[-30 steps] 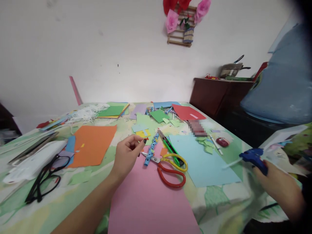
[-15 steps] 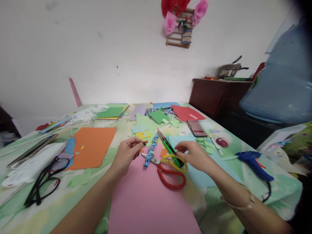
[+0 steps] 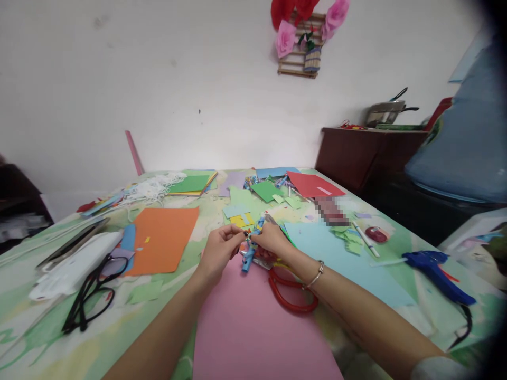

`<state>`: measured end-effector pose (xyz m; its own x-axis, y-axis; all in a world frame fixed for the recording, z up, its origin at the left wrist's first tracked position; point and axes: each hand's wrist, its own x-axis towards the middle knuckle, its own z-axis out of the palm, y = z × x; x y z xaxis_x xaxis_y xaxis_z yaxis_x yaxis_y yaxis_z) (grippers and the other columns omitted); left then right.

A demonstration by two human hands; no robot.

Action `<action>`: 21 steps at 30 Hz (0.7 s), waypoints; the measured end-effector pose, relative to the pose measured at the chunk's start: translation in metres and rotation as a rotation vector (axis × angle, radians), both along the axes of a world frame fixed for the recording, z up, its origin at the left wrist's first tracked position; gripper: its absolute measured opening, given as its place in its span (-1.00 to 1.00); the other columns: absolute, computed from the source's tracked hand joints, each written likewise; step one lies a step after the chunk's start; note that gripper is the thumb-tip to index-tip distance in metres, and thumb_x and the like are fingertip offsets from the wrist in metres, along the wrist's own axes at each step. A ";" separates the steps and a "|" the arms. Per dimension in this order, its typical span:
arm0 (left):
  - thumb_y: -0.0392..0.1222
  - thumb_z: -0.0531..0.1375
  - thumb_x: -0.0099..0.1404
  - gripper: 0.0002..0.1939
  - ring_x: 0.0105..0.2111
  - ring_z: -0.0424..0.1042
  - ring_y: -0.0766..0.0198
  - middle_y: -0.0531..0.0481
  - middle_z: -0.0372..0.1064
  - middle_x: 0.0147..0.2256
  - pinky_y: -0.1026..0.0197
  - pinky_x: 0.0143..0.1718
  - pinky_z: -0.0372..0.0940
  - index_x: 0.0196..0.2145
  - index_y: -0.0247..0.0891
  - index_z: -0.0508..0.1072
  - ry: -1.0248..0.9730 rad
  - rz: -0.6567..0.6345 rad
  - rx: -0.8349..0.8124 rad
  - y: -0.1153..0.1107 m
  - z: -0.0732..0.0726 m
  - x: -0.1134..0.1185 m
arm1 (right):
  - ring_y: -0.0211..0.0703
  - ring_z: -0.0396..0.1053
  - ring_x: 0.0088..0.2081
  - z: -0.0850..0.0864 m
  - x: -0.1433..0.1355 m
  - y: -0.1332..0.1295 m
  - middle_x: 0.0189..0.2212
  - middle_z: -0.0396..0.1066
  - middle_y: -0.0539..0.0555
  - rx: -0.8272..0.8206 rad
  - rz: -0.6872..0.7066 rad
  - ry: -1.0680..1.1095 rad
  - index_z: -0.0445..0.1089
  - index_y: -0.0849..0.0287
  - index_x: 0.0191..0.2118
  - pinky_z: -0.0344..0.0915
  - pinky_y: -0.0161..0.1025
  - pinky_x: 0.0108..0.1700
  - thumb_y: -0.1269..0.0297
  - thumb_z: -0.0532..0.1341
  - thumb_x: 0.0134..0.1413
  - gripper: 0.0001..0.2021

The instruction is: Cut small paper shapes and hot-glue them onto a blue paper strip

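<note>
My left hand [image 3: 222, 252] has thumb and forefinger pinched on a small orange paper piece [image 3: 247, 232]. My right hand [image 3: 272, 240] reaches across to meet it, fingers drawn together; what they pinch, if anything, is hidden. Under the fingertips lies a slim blue paper tube [image 3: 247, 259] with small coloured bits on it; whether the right fingers grip it I cannot tell. Scissors with red and yellow handles [image 3: 291, 303] are partly covered by the right hand. A green utility knife [image 3: 288, 236] is mostly hidden behind it. Pink paper [image 3: 257, 327] spreads beneath.
To the left are black glasses [image 3: 85, 295], orange paper [image 3: 168, 243] and white string [image 3: 154, 187]. At right lie light blue paper [image 3: 336, 258], a white pen [image 3: 365, 238], a dark red round object [image 3: 376, 234] and a blue glue gun [image 3: 433, 269]. Green scraps [image 3: 348, 240] lie nearby.
My right hand has moved left from beside the knife and scissors to the blue tube, meeting the left fingertips. The view has shifted slightly left.
</note>
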<state>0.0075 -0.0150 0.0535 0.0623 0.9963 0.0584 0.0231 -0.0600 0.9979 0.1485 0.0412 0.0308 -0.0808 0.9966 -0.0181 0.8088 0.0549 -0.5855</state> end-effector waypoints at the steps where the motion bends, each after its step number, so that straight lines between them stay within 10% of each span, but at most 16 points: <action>1: -0.20 0.19 0.03 -0.87 -0.69 -0.02 0.50 0.20 0.07 -0.74 0.38 -0.66 -0.15 -0.52 -0.33 0.33 0.006 0.000 0.000 0.001 0.000 0.000 | -0.13 0.40 -0.50 -0.001 -0.002 0.002 -0.71 0.37 0.07 -0.002 -0.015 0.028 0.36 0.22 -0.62 0.23 -0.32 -0.46 0.33 0.20 -0.16 -0.87; 21: -0.20 0.26 0.06 -0.89 -0.41 0.32 0.33 -0.01 0.34 -0.42 0.30 -0.42 0.28 -0.48 -0.31 0.46 -0.097 -0.168 0.132 -0.008 -0.003 0.004 | -0.37 0.20 -0.66 0.011 0.025 -0.045 -0.66 0.25 -0.09 0.118 0.174 0.999 0.29 0.22 -0.44 0.15 -0.39 -0.62 0.23 0.17 -0.07 -0.85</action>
